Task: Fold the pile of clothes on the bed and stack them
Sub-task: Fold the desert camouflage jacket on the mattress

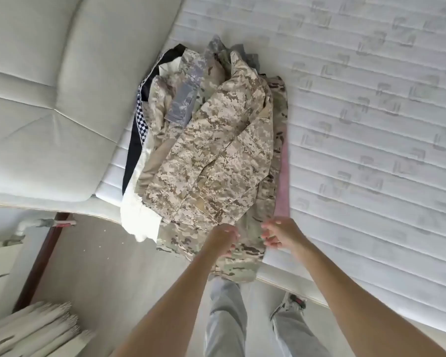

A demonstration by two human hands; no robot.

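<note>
A pile of clothes point(211, 140) lies on the white quilted mattress point(371, 124) near its left edge. On top is a tan digital-camouflage jacket point(216, 161). Under it lie a green-brown camouflage garment point(232, 256) that hangs over the bed's near edge, a grey camouflage piece point(186, 99), a white garment point(139, 215), a dark garment with checkered trim point(139, 119) and a pink strip of cloth point(283, 176). My left hand point(222, 239) grips the hanging green-brown garment. My right hand point(278, 233) touches the near end of the pile by the pink cloth, fingers curled; the frame is blurred.
A padded cream headboard point(49, 99) runs along the left of the pile. Below the bed's edge lies pale floor point(101, 266), with a dark wooden strip point(41, 258) and stacked pale slats point(31, 328) at lower left. My legs and a shoe point(291, 302) stand by the bed.
</note>
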